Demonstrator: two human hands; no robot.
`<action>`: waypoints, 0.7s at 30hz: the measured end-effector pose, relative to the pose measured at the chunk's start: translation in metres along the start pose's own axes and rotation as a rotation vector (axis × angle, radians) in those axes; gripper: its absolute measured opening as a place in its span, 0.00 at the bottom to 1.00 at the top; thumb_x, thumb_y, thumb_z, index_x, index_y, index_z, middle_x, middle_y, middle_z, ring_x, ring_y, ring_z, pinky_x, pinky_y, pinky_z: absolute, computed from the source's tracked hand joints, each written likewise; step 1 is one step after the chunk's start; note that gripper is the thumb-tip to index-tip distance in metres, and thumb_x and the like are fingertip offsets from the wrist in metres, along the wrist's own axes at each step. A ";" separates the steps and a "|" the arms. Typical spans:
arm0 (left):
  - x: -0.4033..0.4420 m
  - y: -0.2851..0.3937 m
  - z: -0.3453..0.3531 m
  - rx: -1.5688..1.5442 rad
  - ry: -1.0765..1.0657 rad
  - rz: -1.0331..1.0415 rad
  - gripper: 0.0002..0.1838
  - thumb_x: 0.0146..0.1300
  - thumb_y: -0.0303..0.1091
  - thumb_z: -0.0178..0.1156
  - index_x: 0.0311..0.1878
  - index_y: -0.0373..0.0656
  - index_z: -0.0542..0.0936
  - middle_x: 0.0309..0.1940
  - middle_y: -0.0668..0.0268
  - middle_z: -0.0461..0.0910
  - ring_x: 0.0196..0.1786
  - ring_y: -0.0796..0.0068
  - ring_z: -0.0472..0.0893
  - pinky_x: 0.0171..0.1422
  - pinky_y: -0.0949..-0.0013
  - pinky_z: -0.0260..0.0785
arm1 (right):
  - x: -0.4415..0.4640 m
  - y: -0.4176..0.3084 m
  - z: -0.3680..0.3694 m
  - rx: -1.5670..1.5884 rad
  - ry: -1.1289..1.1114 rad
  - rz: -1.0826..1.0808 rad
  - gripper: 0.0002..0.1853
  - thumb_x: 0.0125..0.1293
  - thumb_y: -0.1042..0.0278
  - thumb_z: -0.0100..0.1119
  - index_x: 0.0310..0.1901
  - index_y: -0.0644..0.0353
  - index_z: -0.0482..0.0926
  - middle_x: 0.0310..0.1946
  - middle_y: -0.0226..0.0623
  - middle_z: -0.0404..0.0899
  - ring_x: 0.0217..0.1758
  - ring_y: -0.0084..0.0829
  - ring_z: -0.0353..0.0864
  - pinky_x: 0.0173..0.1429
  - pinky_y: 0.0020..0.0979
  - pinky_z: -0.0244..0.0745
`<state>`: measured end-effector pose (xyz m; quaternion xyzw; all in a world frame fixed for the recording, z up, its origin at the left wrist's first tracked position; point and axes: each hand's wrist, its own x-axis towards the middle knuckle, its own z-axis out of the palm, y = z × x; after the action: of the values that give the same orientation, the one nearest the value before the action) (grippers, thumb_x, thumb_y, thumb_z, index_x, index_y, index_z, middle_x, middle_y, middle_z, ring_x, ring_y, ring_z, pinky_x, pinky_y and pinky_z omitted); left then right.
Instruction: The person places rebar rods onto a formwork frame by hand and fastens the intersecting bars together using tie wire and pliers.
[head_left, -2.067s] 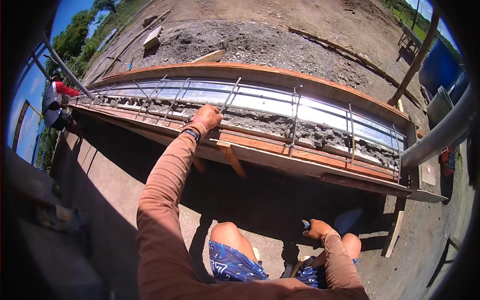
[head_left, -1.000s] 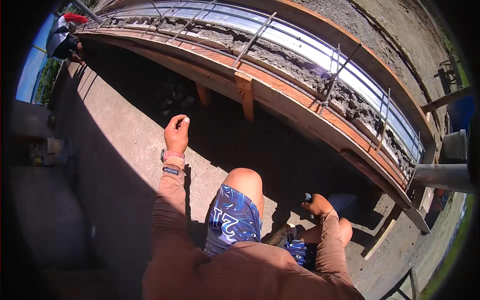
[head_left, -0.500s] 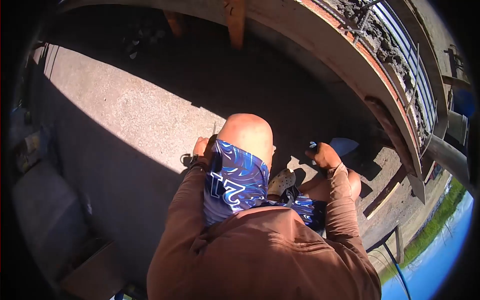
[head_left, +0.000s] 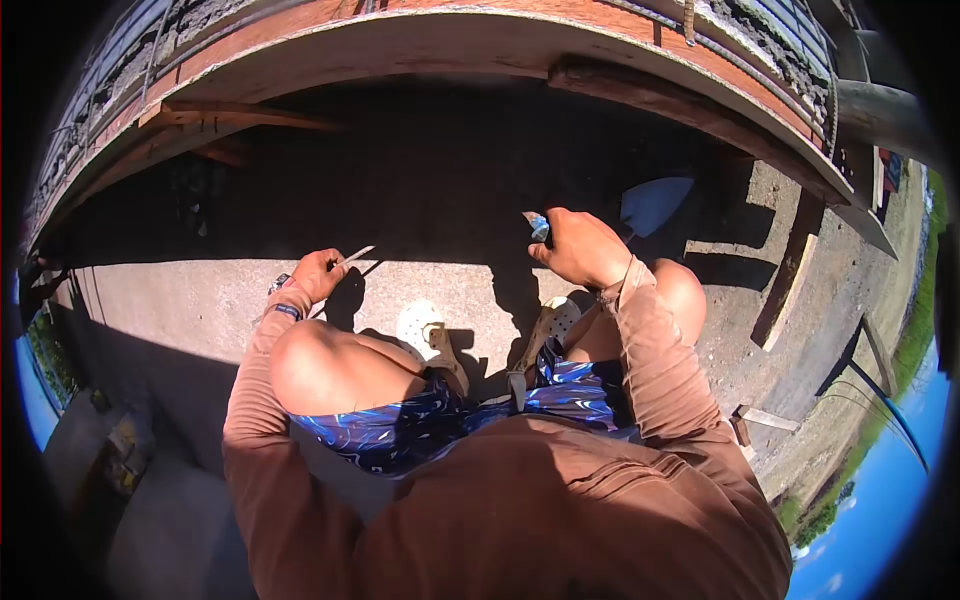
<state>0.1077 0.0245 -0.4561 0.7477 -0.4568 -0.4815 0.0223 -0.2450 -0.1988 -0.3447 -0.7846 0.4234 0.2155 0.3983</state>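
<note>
Sunlit concrete floor (head_left: 230, 285) spreads below a long timber formwork board (head_left: 450, 42), whose deep shadow covers the far part of the ground. Above the board, at far right, rough grey concrete (head_left: 765, 42) shows beside steel reinforcing bars (head_left: 690, 22).

From where I stand, a person is low down with knees apart, in patterned blue shorts and pale clogs (head_left: 418, 322). The left hand (head_left: 318, 276) is narrowed in a pinch on a thin, pale stick (head_left: 357, 254), held out beyond the left knee. The right hand (head_left: 592, 250) is closed around the handle of a trowel (head_left: 656, 204); its blade lies out to the right, in shade. Something blue (head_left: 538, 228) pokes out by the thumb; I cannot tell whether it is the handle's end.

Only a small pinch seems to secure the stick, so a loosened thumb could drop it into the dark, where it would be hard to find. Turning the right wrist inward might bring the trowel's edge against the right knee. Leaning far forward could scrape a forearm on the bars. At right, a loose wood strip (head_left: 790, 292) could catch a foot.
</note>
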 end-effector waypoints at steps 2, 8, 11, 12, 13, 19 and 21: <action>0.000 0.020 -0.020 0.239 0.041 -0.052 0.10 0.54 0.38 0.58 0.33 0.42 0.78 0.28 0.53 0.78 0.36 0.52 0.78 0.41 0.61 0.70 | 0.001 -0.001 -0.002 -0.013 -0.056 -0.044 0.19 0.55 0.58 0.58 0.39 0.68 0.71 0.32 0.53 0.77 0.40 0.51 0.77 0.45 0.42 0.70; 0.001 0.025 -0.037 0.203 0.070 -0.135 0.12 0.52 0.37 0.62 0.36 0.41 0.79 0.28 0.56 0.80 0.35 0.60 0.80 0.42 0.64 0.70 | 0.006 0.000 0.006 0.024 -0.149 -0.152 0.21 0.55 0.61 0.58 0.44 0.68 0.68 0.32 0.52 0.78 0.41 0.50 0.77 0.46 0.42 0.71; 0.010 0.036 -0.030 0.198 0.057 -0.180 0.14 0.51 0.38 0.62 0.40 0.41 0.80 0.34 0.53 0.80 0.41 0.59 0.80 0.46 0.65 0.70 | 0.005 0.002 0.006 0.033 -0.144 -0.176 0.21 0.55 0.60 0.58 0.44 0.68 0.68 0.32 0.52 0.78 0.41 0.50 0.77 0.46 0.41 0.71; 0.019 0.029 -0.026 0.199 0.022 -0.202 0.16 0.51 0.39 0.62 0.42 0.42 0.80 0.36 0.53 0.80 0.44 0.58 0.80 0.49 0.65 0.70 | 0.004 0.002 0.004 0.032 -0.144 -0.147 0.21 0.55 0.60 0.58 0.44 0.68 0.68 0.32 0.53 0.78 0.41 0.50 0.77 0.46 0.41 0.71; 0.030 0.012 -0.019 0.146 0.012 -0.186 0.17 0.51 0.41 0.61 0.42 0.42 0.80 0.37 0.53 0.80 0.45 0.58 0.79 0.50 0.65 0.70 | 0.003 0.001 0.002 0.029 -0.144 -0.121 0.21 0.55 0.60 0.58 0.44 0.68 0.68 0.32 0.53 0.78 0.41 0.50 0.77 0.45 0.42 0.71; 0.116 0.070 0.000 0.823 0.016 0.122 0.18 0.59 0.47 0.50 0.44 0.47 0.79 0.38 0.56 0.80 0.42 0.58 0.79 0.49 0.60 0.71 | -0.004 -0.007 -0.002 0.004 -0.204 -0.102 0.19 0.56 0.63 0.56 0.42 0.69 0.66 0.30 0.54 0.78 0.39 0.51 0.78 0.45 0.43 0.71; 0.147 0.086 0.009 0.811 0.027 0.173 0.18 0.58 0.46 0.50 0.44 0.46 0.79 0.38 0.56 0.80 0.42 0.58 0.80 0.49 0.60 0.71 | -0.004 -0.005 0.006 -0.020 -0.164 -0.137 0.19 0.55 0.62 0.57 0.41 0.68 0.65 0.29 0.54 0.78 0.38 0.52 0.78 0.43 0.44 0.71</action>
<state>0.0619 -0.1253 -0.5226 0.6609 -0.6703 -0.2492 -0.2276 -0.2429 -0.1905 -0.3432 -0.7954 0.3327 0.2555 0.4375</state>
